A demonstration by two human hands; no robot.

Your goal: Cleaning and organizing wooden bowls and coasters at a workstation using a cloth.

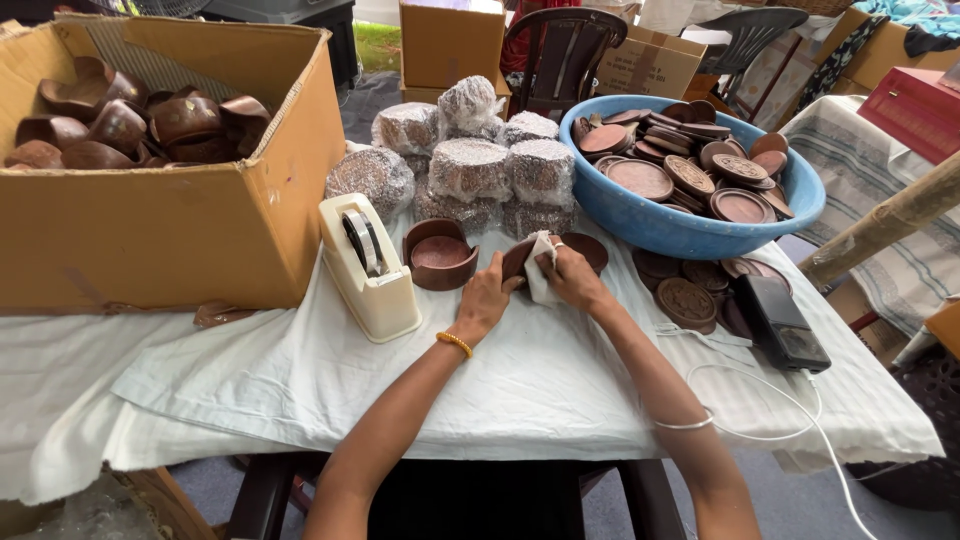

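Both forearms reach over the cloth-covered surface (520, 380). Left hand (487, 297) grips the rim of a round brown wooden lid (585, 250); right hand (572, 277) presses a soft white cloth (540, 268) against it. Stiff, light and smooth, it looks easiest held by its edge. Beside them stand a cream tape dispenser (372, 268), a wooden bowl (440, 254), foil-wrapped bundles (470, 165) and a blue basin (650, 225) of carved discs.
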